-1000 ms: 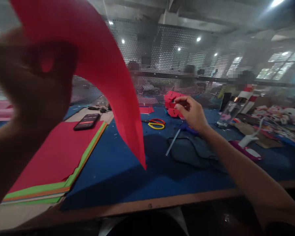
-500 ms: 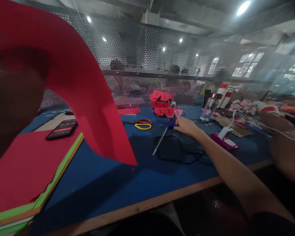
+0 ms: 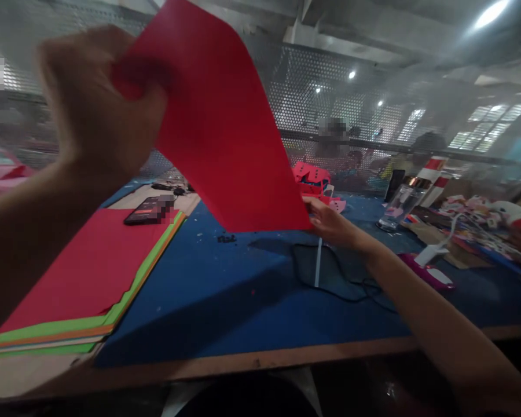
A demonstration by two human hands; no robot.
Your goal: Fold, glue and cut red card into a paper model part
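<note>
My left hand (image 3: pixel 108 110) is raised at the upper left, its thumb and fingers pinching a large sheet of red paper (image 3: pixel 230 139). The sheet hangs and curves down toward the right, above the table. Its lower right corner reaches my right hand (image 3: pixel 332 226), which is stretched out low over the table. The fingers there are curled, and their tips are partly hidden by the paper's edge, so what they grip cannot be made out. Just below them a thin translucent stick (image 3: pixel 318 263) points toward me. A red piece with black dots (image 3: pixel 310 172) shows behind the sheet.
Stacked coloured paper (image 3: pixel 82 260) lies at the left, with a phone (image 3: pixel 145 209) at its far edge. A black cable (image 3: pixel 342 295) loops near the stick. At the right stand a clear bottle (image 3: pixel 399 205), a magenta device (image 3: pixel 429 272) and clutter. A perforated metal screen (image 3: pixel 330 98) rises behind.
The view has turned left. My left hand has come fully into view with the red sheet, which now hides the scissors. My right hand has shifted left, and the stick's angle has changed.
</note>
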